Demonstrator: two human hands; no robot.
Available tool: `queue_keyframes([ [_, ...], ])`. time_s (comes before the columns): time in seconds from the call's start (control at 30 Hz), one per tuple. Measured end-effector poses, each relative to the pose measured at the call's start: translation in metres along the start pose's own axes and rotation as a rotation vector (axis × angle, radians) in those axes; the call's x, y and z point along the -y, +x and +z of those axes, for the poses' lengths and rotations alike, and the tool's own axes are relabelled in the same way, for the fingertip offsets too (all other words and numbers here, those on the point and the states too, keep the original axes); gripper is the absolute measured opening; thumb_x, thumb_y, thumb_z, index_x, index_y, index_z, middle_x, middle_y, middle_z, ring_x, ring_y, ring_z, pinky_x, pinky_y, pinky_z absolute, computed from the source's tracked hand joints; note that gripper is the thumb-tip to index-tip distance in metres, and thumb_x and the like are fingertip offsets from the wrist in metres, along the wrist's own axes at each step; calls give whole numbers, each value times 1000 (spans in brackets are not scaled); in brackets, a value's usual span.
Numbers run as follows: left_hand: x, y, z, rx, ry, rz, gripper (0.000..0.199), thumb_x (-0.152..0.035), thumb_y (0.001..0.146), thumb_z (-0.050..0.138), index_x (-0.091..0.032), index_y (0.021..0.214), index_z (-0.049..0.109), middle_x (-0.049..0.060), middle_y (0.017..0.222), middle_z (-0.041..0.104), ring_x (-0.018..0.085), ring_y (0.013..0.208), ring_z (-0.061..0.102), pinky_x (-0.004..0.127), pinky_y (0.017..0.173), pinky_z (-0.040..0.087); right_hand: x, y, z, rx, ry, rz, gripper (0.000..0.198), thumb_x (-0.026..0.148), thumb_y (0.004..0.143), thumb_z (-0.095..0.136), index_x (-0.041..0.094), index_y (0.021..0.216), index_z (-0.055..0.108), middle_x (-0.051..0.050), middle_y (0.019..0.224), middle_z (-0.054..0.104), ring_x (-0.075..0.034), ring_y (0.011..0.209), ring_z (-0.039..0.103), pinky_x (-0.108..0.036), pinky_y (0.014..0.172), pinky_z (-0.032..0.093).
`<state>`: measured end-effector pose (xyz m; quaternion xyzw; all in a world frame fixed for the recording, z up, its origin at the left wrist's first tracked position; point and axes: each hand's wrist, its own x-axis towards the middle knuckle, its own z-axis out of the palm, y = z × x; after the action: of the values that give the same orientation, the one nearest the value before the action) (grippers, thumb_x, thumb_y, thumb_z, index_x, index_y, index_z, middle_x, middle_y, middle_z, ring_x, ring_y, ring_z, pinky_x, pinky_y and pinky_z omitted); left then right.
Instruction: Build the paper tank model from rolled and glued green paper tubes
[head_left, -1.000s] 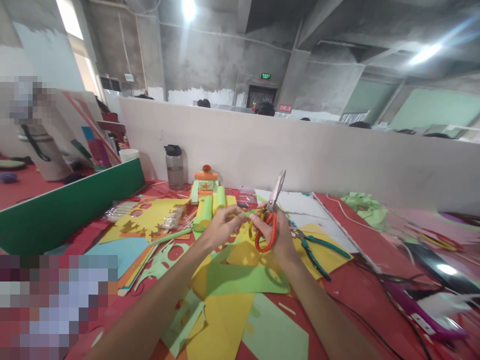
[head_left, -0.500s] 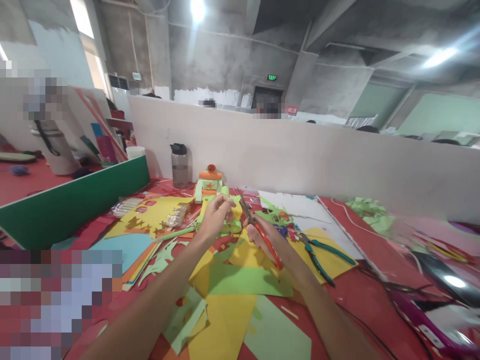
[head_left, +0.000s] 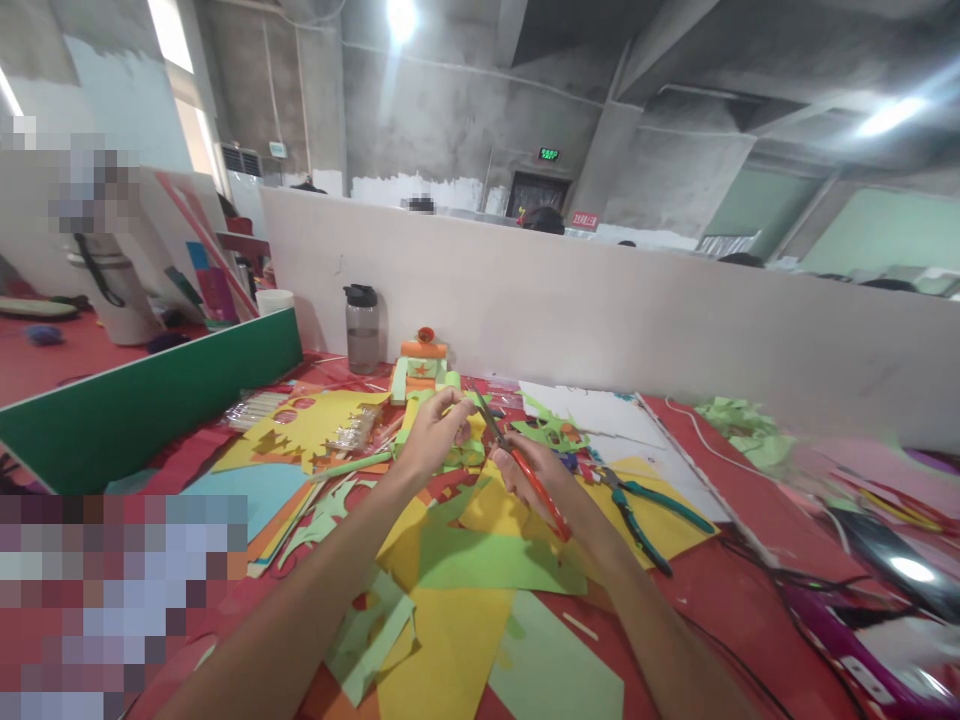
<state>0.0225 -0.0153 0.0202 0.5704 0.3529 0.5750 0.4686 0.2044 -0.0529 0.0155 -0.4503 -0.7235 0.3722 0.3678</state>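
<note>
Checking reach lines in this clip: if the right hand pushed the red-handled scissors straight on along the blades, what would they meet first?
The right hand aims the red-handled scissors up-left at the small green paper piece pinched in the left hand. That piece, or those fingers, likely comes first; depth is unclear.

R hand (head_left: 541,478) grips red scissors (head_left: 525,470), blades at green paper strip (head_left: 466,452) pinched by L hand (head_left: 435,430) fingers.

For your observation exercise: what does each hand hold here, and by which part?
The right hand holds red-handled scissors by the handles, blades pointing up-left. The left hand pinches a small green paper piece by its edge.
</note>
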Motion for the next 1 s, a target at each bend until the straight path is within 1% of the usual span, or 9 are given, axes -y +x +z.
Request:
queue_keyframes([
  [0.23, -2, 2, -2, 16, 27, -12, 21, -35, 84, 57, -19, 72, 50, -6, 54, 49, 8, 49, 42, 22, 52, 33, 5, -2, 1, -11, -25, -4, 32, 52, 88, 61, 22, 79, 55, 5, 61, 52, -11, 49, 43, -23, 46, 33],
  [0.4, -2, 2, -3, 30, 49, -1, 21, -34, 85, 55, -19, 72, 49, -6, 53, 49, 8, 49, 42, 22, 53, 33, 3, -1, -1, 9, -20, 11, 30, 52, 88, 61, 23, 81, 56, 4, 62, 54, -11, 49, 45, -23, 47, 35],
  [0.63, -1, 1, -3, 39, 58, 12, 21, -33, 86, 55, -19, 71, 48, -6, 53, 49, 9, 49, 42, 22, 53, 33, 2, -1, -1, 22, 2, 30, 33, 55, 87, 62, 23, 81, 55, 5, 58, 49, -11, 46, 42, -23, 44, 32],
  [0.87, -3, 1, -3, 37, 51, 8, 20, -31, 85, 55, -19, 71, 48, -6, 52, 48, 8, 49, 41, 22, 53, 32, 4, -1, -2, 26, -5, 19, 30, 51, 89, 60, 23, 80, 54, 6, 57, 46, -10, 45, 40, -23, 44, 29],
  [1.0, -2, 2, -3, 32, 38, 7, 20, -30, 85, 55, -19, 70, 47, -6, 52, 48, 8, 48, 40, 22, 52, 31, 12, -3, -4, 49, -1, 7, 30, 52, 87, 63, 23, 84, 57, 5, 57, 44, -11, 47, 40, -23, 45, 31],
])
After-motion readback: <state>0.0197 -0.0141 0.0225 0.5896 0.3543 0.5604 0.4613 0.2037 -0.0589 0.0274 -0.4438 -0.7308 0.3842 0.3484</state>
